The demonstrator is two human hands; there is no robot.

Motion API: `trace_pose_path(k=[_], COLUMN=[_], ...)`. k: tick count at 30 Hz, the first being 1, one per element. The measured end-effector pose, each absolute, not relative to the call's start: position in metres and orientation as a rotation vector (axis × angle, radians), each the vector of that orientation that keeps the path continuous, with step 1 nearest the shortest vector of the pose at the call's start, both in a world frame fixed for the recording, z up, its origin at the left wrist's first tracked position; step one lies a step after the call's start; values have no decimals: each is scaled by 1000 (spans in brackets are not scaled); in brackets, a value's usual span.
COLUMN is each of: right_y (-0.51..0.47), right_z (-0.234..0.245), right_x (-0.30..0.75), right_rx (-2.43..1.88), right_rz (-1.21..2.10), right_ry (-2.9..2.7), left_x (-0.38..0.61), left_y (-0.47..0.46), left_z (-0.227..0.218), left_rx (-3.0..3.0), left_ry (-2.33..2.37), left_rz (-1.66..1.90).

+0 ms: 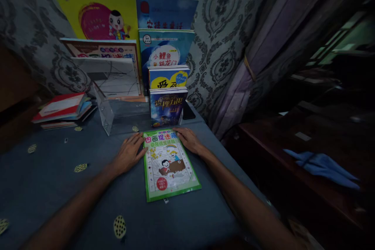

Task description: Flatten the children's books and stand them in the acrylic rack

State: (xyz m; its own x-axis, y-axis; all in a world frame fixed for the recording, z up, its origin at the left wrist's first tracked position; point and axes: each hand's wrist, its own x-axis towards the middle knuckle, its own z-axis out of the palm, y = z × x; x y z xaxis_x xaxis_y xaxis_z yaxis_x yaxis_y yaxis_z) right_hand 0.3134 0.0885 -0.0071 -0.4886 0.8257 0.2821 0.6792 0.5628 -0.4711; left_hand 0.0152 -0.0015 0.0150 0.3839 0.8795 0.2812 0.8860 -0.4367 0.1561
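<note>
A picture book with a green border and a cartoon cover lies flat on the blue-grey tablecloth. Along its upper left edge rests my left hand, fingers stretched out and thumb apart, fingertips at the cover's edge. My right hand lies at the book's upper right corner, its fingers extended over the edge and not wrapped round it. Just behind the book, a dark blue paperback stands upright in front of a yellow-and-blue book.
A clear acrylic stand holds upright books, including a tall yellow one and a teal one. Stacked books lie at left. A dark phone-like object lies behind the paperbacks. A tied curtain hangs past the table's right edge.
</note>
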Motion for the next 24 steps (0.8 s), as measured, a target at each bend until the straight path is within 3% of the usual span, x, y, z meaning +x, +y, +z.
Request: trace_pose_path(k=[24], right_y=[100], right_z=[-17], right_x=[319], right_rx=[-1014], right_rz=[359], right_ry=[-2256], left_x=[2], left_y=[8], left_z=[4], left_rx=[-2659], left_ry=[-1572], left_rz=[-618])
